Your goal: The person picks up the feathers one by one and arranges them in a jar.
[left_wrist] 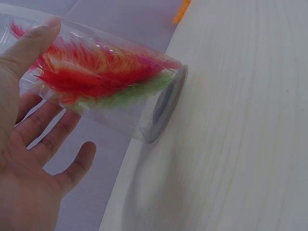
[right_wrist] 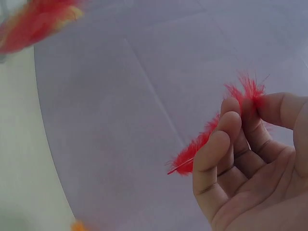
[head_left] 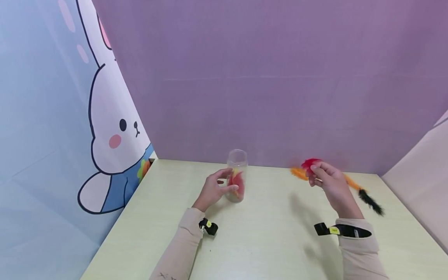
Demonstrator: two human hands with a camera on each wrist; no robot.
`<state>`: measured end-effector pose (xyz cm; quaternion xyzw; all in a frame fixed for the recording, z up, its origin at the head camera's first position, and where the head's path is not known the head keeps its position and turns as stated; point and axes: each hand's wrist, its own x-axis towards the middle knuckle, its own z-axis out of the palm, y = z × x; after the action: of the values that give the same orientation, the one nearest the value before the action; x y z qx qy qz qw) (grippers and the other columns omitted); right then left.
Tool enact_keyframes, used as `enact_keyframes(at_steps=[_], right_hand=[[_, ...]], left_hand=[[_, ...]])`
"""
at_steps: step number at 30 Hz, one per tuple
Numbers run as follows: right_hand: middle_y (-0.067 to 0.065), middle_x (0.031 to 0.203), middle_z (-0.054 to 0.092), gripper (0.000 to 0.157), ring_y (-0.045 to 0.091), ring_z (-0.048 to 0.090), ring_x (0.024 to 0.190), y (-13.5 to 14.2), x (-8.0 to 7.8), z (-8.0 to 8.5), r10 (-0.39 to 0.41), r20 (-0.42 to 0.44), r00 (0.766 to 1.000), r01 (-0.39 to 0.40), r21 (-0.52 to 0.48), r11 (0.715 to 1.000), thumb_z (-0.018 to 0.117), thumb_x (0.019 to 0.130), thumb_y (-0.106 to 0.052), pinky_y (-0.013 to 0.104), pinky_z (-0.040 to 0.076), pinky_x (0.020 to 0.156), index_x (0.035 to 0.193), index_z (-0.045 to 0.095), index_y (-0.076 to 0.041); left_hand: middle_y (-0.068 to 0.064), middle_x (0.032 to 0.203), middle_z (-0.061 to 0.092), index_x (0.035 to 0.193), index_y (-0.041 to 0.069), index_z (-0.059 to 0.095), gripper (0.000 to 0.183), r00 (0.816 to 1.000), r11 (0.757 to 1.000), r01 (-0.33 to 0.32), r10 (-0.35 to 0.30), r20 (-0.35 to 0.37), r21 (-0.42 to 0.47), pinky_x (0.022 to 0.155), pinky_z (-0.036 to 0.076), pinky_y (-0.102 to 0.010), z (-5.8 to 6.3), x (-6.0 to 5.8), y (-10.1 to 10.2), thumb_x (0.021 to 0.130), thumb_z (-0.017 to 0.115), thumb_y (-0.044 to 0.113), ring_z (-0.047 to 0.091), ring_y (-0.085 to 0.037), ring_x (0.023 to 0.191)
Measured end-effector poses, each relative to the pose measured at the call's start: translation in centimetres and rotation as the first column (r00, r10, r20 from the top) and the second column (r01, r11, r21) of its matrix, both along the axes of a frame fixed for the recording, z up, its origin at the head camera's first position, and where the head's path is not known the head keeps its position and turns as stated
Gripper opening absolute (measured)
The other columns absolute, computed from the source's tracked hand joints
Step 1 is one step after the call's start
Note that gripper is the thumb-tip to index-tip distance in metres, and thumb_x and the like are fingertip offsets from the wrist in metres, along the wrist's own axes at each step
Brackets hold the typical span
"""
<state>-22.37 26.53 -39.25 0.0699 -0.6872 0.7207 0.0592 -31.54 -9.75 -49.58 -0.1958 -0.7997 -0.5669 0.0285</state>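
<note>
My left hand (head_left: pixel 212 189) holds a clear cylindrical jar (head_left: pixel 242 158) upright on the table, thumb and fingers around its side. Inside it, the left wrist view shows a red-and-yellow feather (left_wrist: pixel 96 72) beside a green feather (left_wrist: pixel 139 90). To the right, my right hand (head_left: pixel 331 186) pinches a red feather (right_wrist: pixel 185 158) between thumb and fingers, raised above the table near its back edge. The feather's quill end sticks out past the fingers in the right wrist view. Part of its middle is hidden behind them.
Orange feathers (head_left: pixel 298 173) lie behind the right hand, partly covered by it. A black feather (head_left: pixel 371 202) lies to their right on the pale table (head_left: pixel 266 241). A purple backdrop (head_left: pixel 266 85) rises at the table's back edge, and a rabbit-print cloth (head_left: pixel 115 97) hangs at left.
</note>
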Motion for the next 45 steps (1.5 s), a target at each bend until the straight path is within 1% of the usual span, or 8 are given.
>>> enact_keyframes(at_steps=[8, 14, 21, 28, 32, 36, 42, 45], right_hand=[[-0.004, 0.084, 0.067, 0.016, 0.012, 0.06, 0.072, -1.5, -0.5, 0.2, 0.056, -0.006, 0.998, -0.056, 0.061, 0.997, 0.057, 0.106, -0.021, 0.024, 0.057, 0.073, 0.097, 0.064, -0.009], [-0.003, 0.09, 0.068, 0.027, 0.013, 0.058, 0.074, -2.5, -1.0, 0.6, 0.078, -0.002, 0.997, -0.077, 0.141, 0.987, 0.058, 0.106, -0.026, 0.024, 0.055, 0.072, 0.106, 0.065, -0.001], [-0.004, 0.096, 0.07, 0.03, 0.014, 0.059, 0.076, -3.7, -1.2, 1.0, 0.079, -0.002, 0.997, -0.078, 0.164, 0.983, 0.056, 0.106, -0.029, 0.026, 0.058, 0.077, 0.108, 0.065, 0.0], [-0.002, 0.103, 0.07, 0.035, 0.016, 0.058, 0.079, -4.7, -1.6, 1.5, 0.138, -0.049, 0.989, -0.128, 0.167, 0.978, 0.053, 0.108, -0.029, 0.025, 0.057, 0.075, 0.114, 0.062, 0.004], [-0.001, 0.099, 0.068, 0.035, 0.015, 0.056, 0.081, -5.5, -1.9, 2.1, 0.197, -0.059, 0.979, -0.188, 0.139, 0.972, 0.052, 0.108, -0.029, 0.026, 0.056, 0.075, 0.116, 0.062, 0.004], [0.001, 0.099, 0.067, 0.033, 0.014, 0.058, 0.081, -6.3, -2.0, 2.7, 0.266, -0.062, 0.962, -0.261, 0.073, 0.963, 0.051, 0.109, -0.025, 0.025, 0.055, 0.073, 0.117, 0.063, 0.004], [0.002, 0.097, 0.066, 0.024, 0.014, 0.061, 0.079, -7.6, -2.2, 3.8, 0.347, -0.051, 0.937, -0.348, -0.034, 0.937, 0.051, 0.109, -0.022, 0.022, 0.057, 0.073, 0.114, 0.064, -0.002], [0.003, 0.098, 0.066, 0.026, 0.014, 0.061, 0.078, -8.4, -2.3, 4.4, 0.383, -0.05, 0.922, -0.386, -0.057, 0.921, 0.05, 0.109, -0.022, 0.022, 0.057, 0.073, 0.118, 0.064, -0.002]], left_hand=[[-0.005, 0.134, 0.069, 0.14, 0.019, 0.062, 0.066, 1.0, 1.0, -0.012, 0.013, 0.005, -0.003, 0.103, 0.054, -0.05, 0.1, -0.1, 0.3, 0.08, 0.089, 0.03, 0.063, -0.025, 0.123], [-0.004, 0.134, 0.069, 0.139, 0.02, 0.063, 0.066, 0.999, 1.0, -0.024, 0.024, 0.024, 0.011, 0.103, 0.053, -0.051, 0.2, -0.3, 0.5, 0.08, 0.089, 0.03, 0.063, -0.024, 0.123], [-0.006, 0.134, 0.069, 0.14, 0.018, 0.062, 0.067, 1.0, 1.0, -0.017, 0.017, 0.016, 0.02, 0.103, 0.053, -0.053, 0.3, -0.4, 0.5, 0.08, 0.089, 0.03, 0.062, -0.026, 0.123], [-0.006, 0.134, 0.069, 0.139, 0.018, 0.062, 0.065, 1.0, 1.0, -0.018, 0.018, 0.012, 0.01, 0.102, 0.053, -0.052, 0.3, -0.4, 0.5, 0.08, 0.088, 0.028, 0.063, -0.026, 0.123], [-0.005, 0.134, 0.069, 0.14, 0.019, 0.062, 0.065, 1.0, 1.0, -0.02, 0.02, 0.016, 0.006, 0.103, 0.053, -0.051, 0.3, -0.3, 0.6, 0.08, 0.088, 0.028, 0.063, -0.025, 0.124], [-0.005, 0.135, 0.068, 0.14, 0.019, 0.062, 0.066, 1.0, 1.0, -0.02, 0.02, 0.016, 0.005, 0.103, 0.053, -0.05, 0.4, -0.3, 0.6, 0.081, 0.088, 0.028, 0.063, -0.025, 0.124], [-0.005, 0.135, 0.069, 0.14, 0.018, 0.062, 0.066, 1.0, 1.0, -0.017, 0.017, 0.021, 0.011, 0.103, 0.053, -0.05, 0.5, -0.2, 0.5, 0.08, 0.089, 0.027, 0.063, -0.024, 0.124], [-0.005, 0.135, 0.069, 0.14, 0.018, 0.062, 0.066, 1.0, 1.0, -0.018, 0.017, 0.025, 0.011, 0.103, 0.053, -0.05, 0.5, -0.2, 0.5, 0.08, 0.088, 0.027, 0.063, -0.024, 0.124]])
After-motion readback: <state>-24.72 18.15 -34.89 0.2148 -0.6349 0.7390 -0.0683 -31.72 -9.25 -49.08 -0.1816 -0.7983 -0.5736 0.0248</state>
